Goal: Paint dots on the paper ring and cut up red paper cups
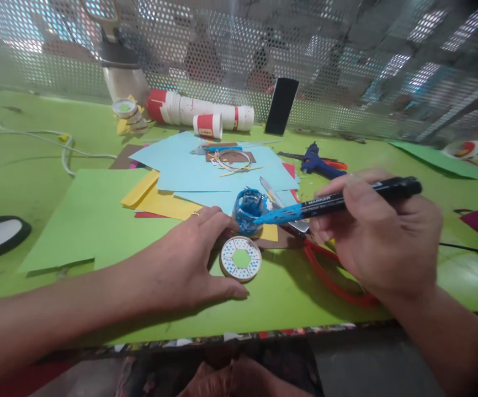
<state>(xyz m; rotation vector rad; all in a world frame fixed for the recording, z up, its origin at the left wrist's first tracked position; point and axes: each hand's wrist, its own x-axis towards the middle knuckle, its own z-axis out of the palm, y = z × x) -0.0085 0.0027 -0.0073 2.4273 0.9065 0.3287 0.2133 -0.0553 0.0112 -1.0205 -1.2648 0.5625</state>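
from afar I see the right hand (388, 231) pinching a black marker (325, 205) with blue-caked tip, overlapping a round blue-smeared pot (244, 223), the left hand (193, 259) spread beside a white disc with green hexagon (241, 259), touch unclear to me, red-handled scissors (317, 267) half hidden

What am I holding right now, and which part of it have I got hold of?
Your right hand holds a black marker by its barrel, behind the blue-coated end. Whether your left hand grips anything cannot be told.
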